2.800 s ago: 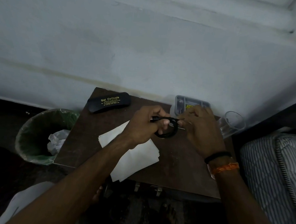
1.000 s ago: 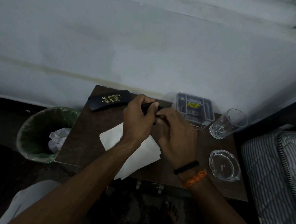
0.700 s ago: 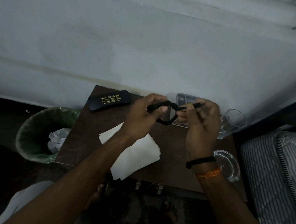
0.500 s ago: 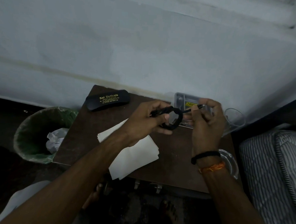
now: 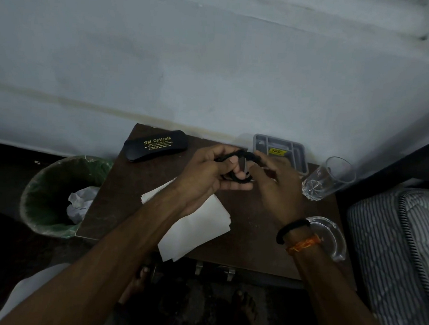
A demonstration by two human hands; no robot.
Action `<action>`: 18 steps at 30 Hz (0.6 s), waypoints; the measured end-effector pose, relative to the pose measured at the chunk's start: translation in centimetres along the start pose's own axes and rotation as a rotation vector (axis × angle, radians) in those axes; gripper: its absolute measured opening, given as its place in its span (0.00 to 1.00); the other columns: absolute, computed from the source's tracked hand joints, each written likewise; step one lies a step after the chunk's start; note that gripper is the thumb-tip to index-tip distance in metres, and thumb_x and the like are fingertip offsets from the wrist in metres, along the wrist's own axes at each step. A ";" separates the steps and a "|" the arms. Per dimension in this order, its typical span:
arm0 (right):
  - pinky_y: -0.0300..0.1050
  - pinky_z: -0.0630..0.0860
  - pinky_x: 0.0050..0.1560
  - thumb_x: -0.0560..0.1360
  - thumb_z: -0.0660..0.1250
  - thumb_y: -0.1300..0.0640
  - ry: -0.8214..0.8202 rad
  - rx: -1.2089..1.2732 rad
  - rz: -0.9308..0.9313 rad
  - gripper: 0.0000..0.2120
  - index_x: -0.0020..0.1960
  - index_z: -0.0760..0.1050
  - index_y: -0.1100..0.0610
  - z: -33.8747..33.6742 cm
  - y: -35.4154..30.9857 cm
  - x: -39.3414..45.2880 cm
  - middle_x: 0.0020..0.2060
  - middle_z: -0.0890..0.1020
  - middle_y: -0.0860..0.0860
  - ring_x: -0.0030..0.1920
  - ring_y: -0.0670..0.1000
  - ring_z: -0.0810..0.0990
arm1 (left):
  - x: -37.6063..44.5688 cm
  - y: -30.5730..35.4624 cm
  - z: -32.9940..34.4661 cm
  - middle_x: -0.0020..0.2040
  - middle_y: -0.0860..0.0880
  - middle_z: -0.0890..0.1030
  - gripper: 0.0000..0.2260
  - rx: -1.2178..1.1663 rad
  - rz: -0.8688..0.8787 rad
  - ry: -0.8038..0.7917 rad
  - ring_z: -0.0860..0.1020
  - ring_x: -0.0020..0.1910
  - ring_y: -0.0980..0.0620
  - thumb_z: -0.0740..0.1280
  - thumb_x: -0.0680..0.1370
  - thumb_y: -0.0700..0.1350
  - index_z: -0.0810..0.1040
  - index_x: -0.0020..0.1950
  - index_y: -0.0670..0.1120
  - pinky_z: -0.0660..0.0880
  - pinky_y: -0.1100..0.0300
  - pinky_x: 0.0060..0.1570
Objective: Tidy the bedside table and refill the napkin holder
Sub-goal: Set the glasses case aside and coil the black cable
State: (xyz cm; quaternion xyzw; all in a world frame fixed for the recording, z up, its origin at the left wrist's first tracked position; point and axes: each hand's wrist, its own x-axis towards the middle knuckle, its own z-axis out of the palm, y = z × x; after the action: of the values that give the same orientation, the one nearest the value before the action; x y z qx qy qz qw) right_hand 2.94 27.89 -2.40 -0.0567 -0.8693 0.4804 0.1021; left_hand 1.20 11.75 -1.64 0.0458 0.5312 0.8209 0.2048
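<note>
Over the middle of the dark wooden bedside table point(image 5: 250, 241), my left hand point(image 5: 205, 173) grips a pair of black eyeglasses point(image 5: 240, 180) by one side. My right hand point(image 5: 278, 190) pinches the other side, close against the left. Most of the frame is hidden by my fingers. A black glasses case point(image 5: 156, 145) with gold lettering lies shut at the back left. A loose stack of white napkins point(image 5: 196, 227) lies under my left forearm near the front edge. A grey compartmented holder point(image 5: 294, 151) stands at the back against the wall.
A clear drinking glass point(image 5: 329, 178) lies tilted at the table's right edge. A glass ashtray point(image 5: 335, 237) sits beneath my right wrist. A green-lined bin point(image 5: 55, 196) holding crumpled paper stands left of the table. A striped mattress point(image 5: 400, 251) borders the right side.
My right hand, which held one temple arm stretched out to the right, has come in against my left hand, and the glasses have sunk slightly toward the table.
</note>
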 end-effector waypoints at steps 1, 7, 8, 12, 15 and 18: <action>0.35 0.74 0.54 0.75 0.69 0.50 0.004 0.049 0.019 0.16 0.62 0.80 0.52 0.1 -0.1 0.0 0.55 0.81 0.49 0.56 0.46 0.79 | 0.0 -0.1 0.0 0.39 0.43 0.76 0.11 -0.004 -0.003 -0.005 0.80 0.40 0.49 0.59 0.82 0.33 0.75 0.61 0.31 0.82 0.44 0.50; 0.48 0.80 0.52 0.78 0.67 0.54 -0.044 0.224 0.072 0.08 0.52 0.83 0.55 0.3 -0.3 -0.1 0.45 0.86 0.49 0.48 0.48 0.84 | 0.3 -0.4 0.0 0.46 0.39 0.78 0.12 0.087 0.018 0.024 0.81 0.43 0.48 0.60 0.83 0.37 0.76 0.64 0.35 0.82 0.46 0.48; 0.46 0.80 0.49 0.78 0.67 0.54 -0.040 0.253 0.078 0.08 0.53 0.83 0.55 0.3 -0.3 -0.2 0.45 0.86 0.49 0.48 0.47 0.84 | 0.3 -0.4 -0.1 0.50 0.39 0.80 0.12 0.183 0.051 0.048 0.82 0.45 0.47 0.61 0.83 0.37 0.77 0.64 0.37 0.83 0.49 0.46; 0.37 0.78 0.39 0.79 0.66 0.55 -0.020 0.380 0.152 0.09 0.53 0.82 0.58 0.4 -0.4 -0.3 0.44 0.86 0.49 0.45 0.44 0.84 | 0.3 -0.7 -0.2 0.56 0.45 0.80 0.11 0.634 0.159 0.114 0.83 0.49 0.46 0.65 0.81 0.40 0.77 0.64 0.44 0.83 0.54 0.37; 0.40 0.76 0.40 0.80 0.65 0.56 -0.055 0.505 0.239 0.10 0.56 0.80 0.58 0.2 -0.3 0.0 0.41 0.83 0.50 0.43 0.48 0.82 | 0.2 -0.8 -0.3 0.60 0.46 0.77 0.16 0.704 0.150 0.050 0.83 0.51 0.46 0.66 0.80 0.39 0.74 0.67 0.45 0.84 0.54 0.38; 0.42 0.73 0.39 0.81 0.62 0.58 -0.122 0.663 0.345 0.12 0.62 0.78 0.59 0.0 -0.3 0.2 0.37 0.79 0.51 0.40 0.49 0.78 | 0.0 -0.6 -0.2 0.62 0.49 0.78 0.18 0.849 0.264 0.041 0.80 0.54 0.51 0.67 0.79 0.38 0.73 0.69 0.47 0.83 0.59 0.43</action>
State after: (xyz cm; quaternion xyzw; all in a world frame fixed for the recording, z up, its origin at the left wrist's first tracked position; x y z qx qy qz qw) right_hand 2.74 27.77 -2.06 -0.1373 -0.6489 0.7482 -0.0194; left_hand 1.29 11.83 -2.28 0.1771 0.8146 0.5501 0.0506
